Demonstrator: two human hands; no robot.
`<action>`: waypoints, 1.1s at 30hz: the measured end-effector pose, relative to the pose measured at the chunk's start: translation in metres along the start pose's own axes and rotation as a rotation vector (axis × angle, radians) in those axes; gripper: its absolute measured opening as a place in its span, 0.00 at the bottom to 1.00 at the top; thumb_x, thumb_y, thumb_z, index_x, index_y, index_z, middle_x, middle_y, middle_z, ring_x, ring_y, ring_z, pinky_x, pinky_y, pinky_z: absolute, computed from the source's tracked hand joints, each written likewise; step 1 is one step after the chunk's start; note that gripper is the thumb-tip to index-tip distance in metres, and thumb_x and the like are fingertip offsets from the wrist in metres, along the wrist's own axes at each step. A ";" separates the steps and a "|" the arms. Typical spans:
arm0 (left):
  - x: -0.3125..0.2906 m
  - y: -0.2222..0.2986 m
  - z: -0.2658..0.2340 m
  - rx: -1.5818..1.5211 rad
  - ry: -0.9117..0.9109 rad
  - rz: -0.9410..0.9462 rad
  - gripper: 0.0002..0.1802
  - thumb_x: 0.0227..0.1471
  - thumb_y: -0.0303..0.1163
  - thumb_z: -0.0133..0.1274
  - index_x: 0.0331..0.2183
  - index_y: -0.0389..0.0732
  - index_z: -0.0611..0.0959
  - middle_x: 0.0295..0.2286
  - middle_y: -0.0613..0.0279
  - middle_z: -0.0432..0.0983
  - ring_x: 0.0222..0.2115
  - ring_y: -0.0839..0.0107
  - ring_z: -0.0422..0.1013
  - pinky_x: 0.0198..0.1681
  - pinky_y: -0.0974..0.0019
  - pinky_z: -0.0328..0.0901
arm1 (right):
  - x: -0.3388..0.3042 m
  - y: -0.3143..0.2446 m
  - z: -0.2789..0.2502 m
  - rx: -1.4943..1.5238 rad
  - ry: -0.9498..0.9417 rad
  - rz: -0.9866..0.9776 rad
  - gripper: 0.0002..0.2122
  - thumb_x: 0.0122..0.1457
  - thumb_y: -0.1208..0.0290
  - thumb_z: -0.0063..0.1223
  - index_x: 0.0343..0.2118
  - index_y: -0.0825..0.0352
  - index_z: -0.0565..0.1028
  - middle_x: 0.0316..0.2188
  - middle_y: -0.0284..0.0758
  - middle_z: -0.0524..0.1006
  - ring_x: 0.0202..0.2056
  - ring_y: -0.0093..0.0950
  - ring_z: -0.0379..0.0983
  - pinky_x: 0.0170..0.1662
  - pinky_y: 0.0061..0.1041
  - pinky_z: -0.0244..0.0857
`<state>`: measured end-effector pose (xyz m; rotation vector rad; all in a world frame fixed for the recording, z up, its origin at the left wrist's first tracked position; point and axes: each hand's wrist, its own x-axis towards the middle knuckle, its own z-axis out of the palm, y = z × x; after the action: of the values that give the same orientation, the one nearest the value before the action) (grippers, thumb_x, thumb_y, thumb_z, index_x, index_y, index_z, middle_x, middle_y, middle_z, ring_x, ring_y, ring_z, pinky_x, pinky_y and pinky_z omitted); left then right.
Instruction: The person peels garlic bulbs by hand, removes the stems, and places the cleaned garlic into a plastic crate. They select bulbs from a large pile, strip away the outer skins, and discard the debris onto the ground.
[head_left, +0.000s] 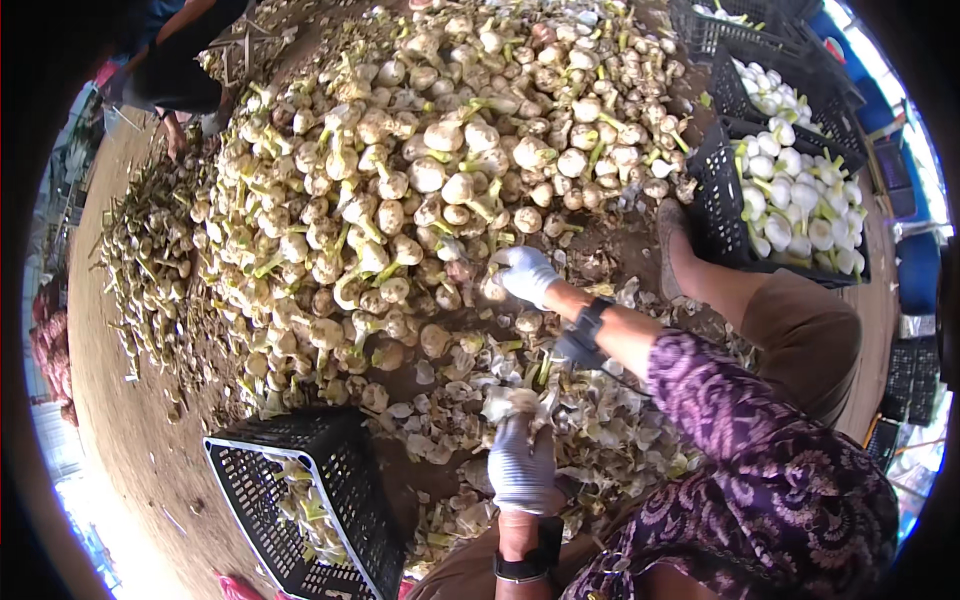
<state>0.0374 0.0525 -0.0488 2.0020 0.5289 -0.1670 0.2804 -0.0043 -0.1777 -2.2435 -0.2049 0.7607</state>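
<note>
Near-left of the garlic heap [428, 176]: black crate [345, 470], stems [310, 515] inside. Left hand [521, 470], gloved, closed on what looks like a garlic bulb [508, 404], blurred, just nearer than the heap, over loose skins [430, 420]. Right hand [528, 276] at heap's near edge, fingers curled; grip can't be told. Right of heap, second crate [712, 195], white bulbs [803, 200]. Step probably peeling; next move calls for pinching skin.

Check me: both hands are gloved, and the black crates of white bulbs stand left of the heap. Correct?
Not quite: the head view shows the black crates of white bulbs right of the heap, not left. The left hand and right hand are indeed gloved.
</note>
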 end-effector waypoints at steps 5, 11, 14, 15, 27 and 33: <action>0.011 -0.018 -0.006 -0.776 0.292 -0.200 0.35 0.40 0.17 0.52 0.53 0.35 0.61 0.43 0.58 0.65 0.38 0.69 0.66 0.39 0.69 0.66 | -0.089 -0.046 -0.035 0.588 -0.405 0.212 0.19 0.50 0.79 0.53 0.47 0.69 0.70 0.25 0.36 0.77 0.17 0.21 0.70 0.17 0.17 0.65; 0.012 0.000 -0.011 -0.991 0.308 -0.138 0.30 0.41 0.14 0.52 0.49 0.30 0.66 0.39 0.61 0.69 0.37 0.75 0.67 0.41 0.73 0.64 | -0.148 -0.035 -0.006 0.959 -0.380 -0.094 0.14 0.50 0.72 0.59 0.40 0.67 0.74 0.34 0.29 0.76 0.36 0.19 0.69 0.44 0.18 0.61; 0.007 0.004 -0.009 -0.823 0.359 -0.098 0.23 0.41 0.19 0.58 0.43 0.31 0.72 0.32 0.65 0.72 0.33 0.77 0.68 0.40 0.74 0.64 | -0.171 -0.054 -0.005 0.889 -0.351 -0.114 0.20 0.51 0.72 0.58 0.48 0.68 0.69 0.40 0.31 0.74 0.41 0.20 0.69 0.48 0.19 0.62; 0.005 0.005 -0.008 -0.824 0.358 -0.095 0.23 0.41 0.19 0.58 0.43 0.31 0.72 0.32 0.65 0.72 0.33 0.77 0.68 0.40 0.74 0.64 | -0.174 -0.054 -0.003 0.888 -0.350 -0.116 0.20 0.51 0.72 0.58 0.48 0.68 0.69 0.40 0.31 0.74 0.41 0.20 0.69 0.48 0.19 0.62; 0.002 0.012 -0.005 -0.722 0.330 -0.083 0.25 0.35 0.25 0.65 0.39 0.33 0.76 0.24 0.71 0.70 0.24 0.83 0.63 0.31 0.78 0.62 | -0.182 -0.043 -0.014 0.938 -0.245 -0.104 0.18 0.50 0.77 0.57 0.46 0.67 0.71 0.38 0.29 0.75 0.41 0.20 0.69 0.48 0.19 0.62; 0.004 0.009 -0.006 -0.869 0.305 0.001 0.27 0.40 0.23 0.61 0.45 0.32 0.72 0.33 0.60 0.73 0.26 0.77 0.69 0.28 0.76 0.68 | -0.184 -0.040 -0.019 0.910 -0.236 -0.239 0.17 0.48 0.78 0.57 0.44 0.69 0.72 0.42 0.30 0.73 0.43 0.21 0.68 0.49 0.20 0.61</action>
<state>0.0444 0.0556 -0.0405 1.1739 0.6498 0.3304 0.1450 -0.0542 -0.0546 -1.2485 -0.1838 0.7769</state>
